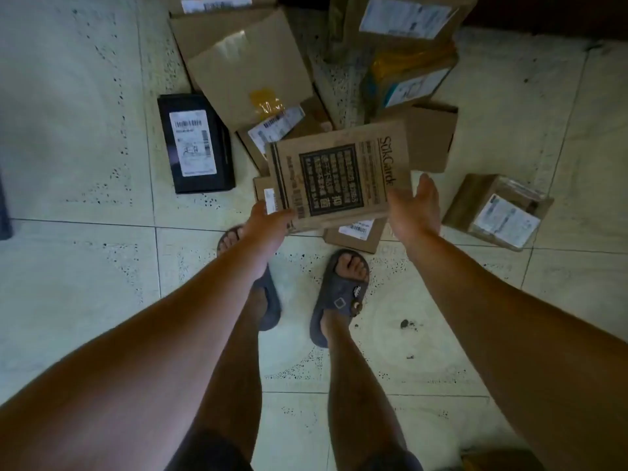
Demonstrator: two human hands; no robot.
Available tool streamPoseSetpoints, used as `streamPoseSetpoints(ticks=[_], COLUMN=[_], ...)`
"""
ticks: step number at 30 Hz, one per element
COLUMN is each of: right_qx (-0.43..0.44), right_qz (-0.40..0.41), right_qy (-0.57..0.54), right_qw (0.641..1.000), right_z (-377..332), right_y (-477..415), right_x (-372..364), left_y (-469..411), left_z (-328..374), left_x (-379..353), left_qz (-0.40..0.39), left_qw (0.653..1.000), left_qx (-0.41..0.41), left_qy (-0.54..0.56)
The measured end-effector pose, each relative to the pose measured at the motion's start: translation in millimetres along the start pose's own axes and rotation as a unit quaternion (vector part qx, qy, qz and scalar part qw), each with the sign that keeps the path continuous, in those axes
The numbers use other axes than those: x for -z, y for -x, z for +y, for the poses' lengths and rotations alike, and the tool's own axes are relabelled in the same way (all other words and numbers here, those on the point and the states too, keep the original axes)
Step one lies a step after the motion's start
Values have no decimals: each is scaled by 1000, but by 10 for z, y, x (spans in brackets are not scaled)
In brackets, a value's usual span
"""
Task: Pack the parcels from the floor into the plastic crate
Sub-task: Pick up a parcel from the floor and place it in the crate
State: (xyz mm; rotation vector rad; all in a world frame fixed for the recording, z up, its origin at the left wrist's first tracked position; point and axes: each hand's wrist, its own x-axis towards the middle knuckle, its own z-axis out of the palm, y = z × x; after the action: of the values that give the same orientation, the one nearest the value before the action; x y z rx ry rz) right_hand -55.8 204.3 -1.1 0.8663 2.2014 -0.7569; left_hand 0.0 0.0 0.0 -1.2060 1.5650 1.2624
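We look straight down at a pale tiled floor [85,164] with our two bare arms reaching forward over our sandalled feet [343,287]. Between the hands sits a flat brown printed parcel [336,178], held up off the floor, tilted, its face carrying a dark framed block of text and a vertical logo line along its right edge. Our left hand [268,219] grips the parcel's near left corner, thumb on top and fingers curled out of sight beneath. Our right hand [416,207] lies against the near right corner with palm up and fingers [426,185] extended fairly wide along the edge; whether they actually clamp the cardboard we cannot tell. Beyond the held parcel, a loose heap of cardboard parcels [248,69] lies on the tiles, several overlapping, most with white shipping labels. A black box [195,144] with a white barcode label lies apart at the left of the heap. A small brown parcel wrapped in clear film [498,210] lies by itself at the right, near our right hand. Another small labelled parcel [356,232] sits on the floor directly under the held one. The plastic crate does not show in this view.
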Motion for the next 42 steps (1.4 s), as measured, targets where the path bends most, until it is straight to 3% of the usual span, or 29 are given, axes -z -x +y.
streamPoseSetpoints(ticks=[9, 16, 21, 27, 34, 42], right_qx=[-36, -15, 11, 108, 262, 382], right_qz=[-23, 0, -1, -10, -63, -146], right_qy=[-79, -189, -228, -215, -127, -28], right_qw=[996, 982, 973, 971, 955, 912], right_z=[152, -40, -336, -848, -1361, -1968], right_y=[113, 1247, 2087, 2964, 4033, 5299], right_x=[16, 484, 893, 1428, 1786, 1254], left_y=[-29, 935, 1927, 3074, 4336, 5207], left_z=[-38, -10, 242, 373, -36, -874], left_x=[27, 580, 1071, 1621, 2319, 3395], left_qz=[-35, -41, 0, 50, 110, 225], left_qw=[998, 995, 989, 976, 944, 878], left_qx=[-26, -79, -146, -192, -248, -249], left_qy=[48, 41, 38, 84, 190, 341])
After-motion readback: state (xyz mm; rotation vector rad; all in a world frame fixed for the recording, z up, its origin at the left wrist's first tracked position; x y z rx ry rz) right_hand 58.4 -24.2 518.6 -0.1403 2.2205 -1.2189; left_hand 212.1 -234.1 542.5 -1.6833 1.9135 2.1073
